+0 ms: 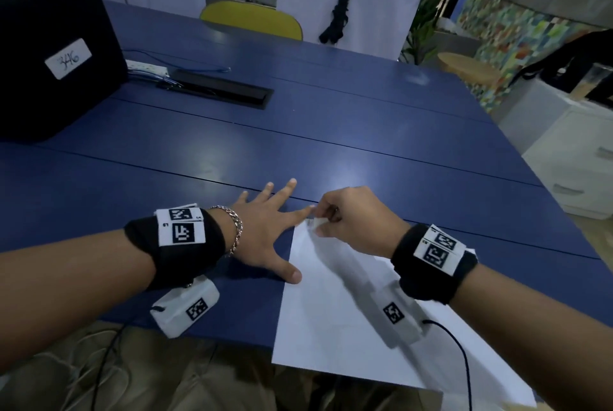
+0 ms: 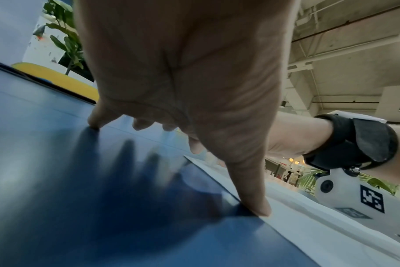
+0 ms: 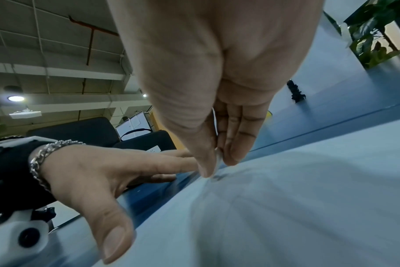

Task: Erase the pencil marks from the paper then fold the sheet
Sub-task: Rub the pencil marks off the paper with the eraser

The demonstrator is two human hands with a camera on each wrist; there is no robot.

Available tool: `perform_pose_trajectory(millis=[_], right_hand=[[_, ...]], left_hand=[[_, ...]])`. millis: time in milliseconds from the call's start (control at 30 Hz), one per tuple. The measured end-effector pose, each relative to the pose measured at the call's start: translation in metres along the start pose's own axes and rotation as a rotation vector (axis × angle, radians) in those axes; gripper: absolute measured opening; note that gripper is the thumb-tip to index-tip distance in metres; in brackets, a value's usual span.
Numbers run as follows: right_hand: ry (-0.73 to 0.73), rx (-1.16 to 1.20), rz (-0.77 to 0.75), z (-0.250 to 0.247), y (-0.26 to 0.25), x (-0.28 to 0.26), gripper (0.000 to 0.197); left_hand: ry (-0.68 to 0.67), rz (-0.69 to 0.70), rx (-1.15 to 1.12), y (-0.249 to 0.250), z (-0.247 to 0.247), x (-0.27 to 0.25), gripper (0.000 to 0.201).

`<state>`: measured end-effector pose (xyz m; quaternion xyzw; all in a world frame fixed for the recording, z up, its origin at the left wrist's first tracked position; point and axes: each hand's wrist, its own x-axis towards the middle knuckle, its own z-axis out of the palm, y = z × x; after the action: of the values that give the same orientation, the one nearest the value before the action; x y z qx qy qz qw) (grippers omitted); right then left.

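Observation:
A white sheet of paper lies on the blue table and hangs over its near edge. My right hand pinches a small white eraser and holds it down on the sheet's far left corner. Faint pencil marks show just under the fingertips. My left hand lies flat with fingers spread; its thumb presses the sheet's left edge and its index fingertip reaches the corner. In the left wrist view the thumb meets the paper's edge.
A black case with a label stands at the far left. A cable slot and a power strip lie behind it. A yellow chair is beyond the far edge, white drawers to the right.

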<state>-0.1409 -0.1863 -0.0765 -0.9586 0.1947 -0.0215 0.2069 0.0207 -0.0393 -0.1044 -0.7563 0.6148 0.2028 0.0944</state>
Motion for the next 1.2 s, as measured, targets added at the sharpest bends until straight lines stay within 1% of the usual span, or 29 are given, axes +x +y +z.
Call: perform_pose_trajectory(millis=[67,133,233,367,433,500,567,667,700,800,933,967,1067,1167,1200], right_hand=[[-0.002,-0.012,-0.006,0.004,0.0,0.001,0.022],[0.004,-0.027,-0.008,0.006,0.001,0.002,0.024],[0.027,-0.019,0.002,0.007,-0.001,0.006,0.023],[0.05,-0.028,-0.001,0.01,-0.006,0.012,0.021],[0.022,-0.043,-0.033,0.01,-0.01,0.011,0.019],[-0.05,-0.058,-0.075,0.008,-0.013,0.009,0.018],[-0.06,-0.065,-0.064,0.005,-0.012,0.012,0.017],[0.042,-0.049,-0.023,0.004,-0.009,0.016,0.014],[0.043,-0.046,-0.031,0.006,-0.01,0.015,0.014],[-0.023,-0.052,-0.065,0.008,-0.016,0.01,0.014],[0.066,-0.037,0.0,0.007,-0.011,0.016,0.015],[0.059,-0.024,-0.003,0.009,-0.013,0.015,0.015],[-0.023,-0.031,-0.061,0.012,-0.022,0.006,0.016],[0.004,-0.038,0.015,-0.003,-0.014,-0.003,0.015],[-0.007,-0.056,0.047,-0.007,-0.008,-0.008,0.014]], left_hand=[[-0.009,-0.02,-0.048,-0.001,0.002,-0.002,0.127],[-0.029,-0.068,-0.075,-0.001,0.004,-0.005,0.125],[-0.05,-0.131,-0.088,-0.001,0.004,-0.007,0.122],[-0.082,-0.167,-0.097,-0.002,0.004,-0.008,0.119],[-0.093,-0.179,-0.095,-0.001,0.003,-0.008,0.118],[-0.098,-0.193,-0.1,0.0,0.002,-0.009,0.116],[-0.109,-0.208,-0.099,0.001,0.002,-0.009,0.117],[-0.121,-0.217,-0.1,0.002,0.001,-0.009,0.12],[-0.126,-0.221,-0.099,0.002,0.001,-0.009,0.12],[-0.145,-0.23,-0.101,0.002,-0.001,-0.01,0.121],[-0.158,-0.235,-0.097,0.002,-0.001,-0.009,0.123],[-0.158,-0.234,-0.096,0.002,-0.001,-0.009,0.123],[-0.165,-0.231,-0.097,0.002,-0.001,-0.01,0.124],[-0.147,-0.204,-0.055,0.001,0.0,-0.01,0.125],[-0.136,-0.194,-0.034,0.002,0.0,-0.011,0.126]])
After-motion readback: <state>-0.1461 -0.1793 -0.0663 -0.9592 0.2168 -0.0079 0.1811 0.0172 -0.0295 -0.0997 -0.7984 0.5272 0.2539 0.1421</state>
